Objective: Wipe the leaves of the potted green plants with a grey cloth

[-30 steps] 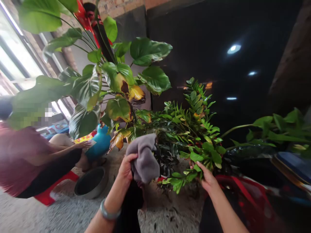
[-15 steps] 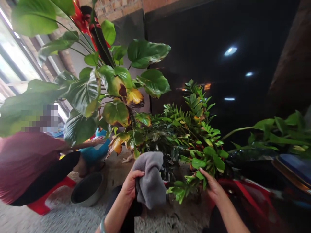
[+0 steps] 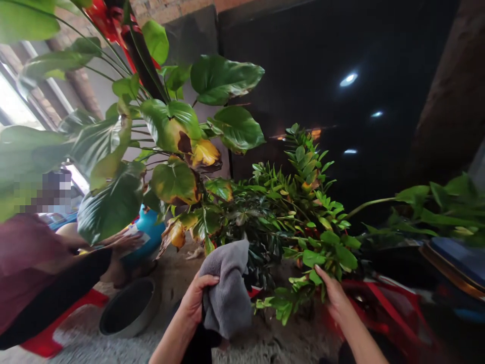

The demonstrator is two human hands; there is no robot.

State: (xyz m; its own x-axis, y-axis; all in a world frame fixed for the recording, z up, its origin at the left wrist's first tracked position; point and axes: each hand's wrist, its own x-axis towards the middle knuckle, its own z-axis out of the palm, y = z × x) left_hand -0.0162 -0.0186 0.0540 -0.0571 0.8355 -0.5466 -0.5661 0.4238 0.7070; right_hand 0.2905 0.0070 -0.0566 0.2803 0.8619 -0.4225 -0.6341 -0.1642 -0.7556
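Note:
A grey cloth [image 3: 226,293] hangs bunched from my left hand [image 3: 195,298], whose thumb presses on its left edge. On the right, my right hand [image 3: 333,290] has closed around a leafy green stem [image 3: 286,301] with the thumb on top; the other fingers are hidden behind the leaves. This stem belongs to a bushy plant [image 3: 303,202] with many small glossy leaves, standing just beyond my hands. The cloth and the stem are apart from each other.
A tall plant [image 3: 172,184] with big, partly yellowed leaves rises at left. Behind it, a person [image 3: 30,273] sits on a red stool [image 3: 56,323], hands at a blue pot [image 3: 144,237]. A dark basin [image 3: 129,308] stands on the floor. Red bag-like material [image 3: 382,303] lies at right.
My view has shifted a little to the right. The cloth hangs slightly lower and further left, still in my left hand. My right hand keeps hold of the stem.

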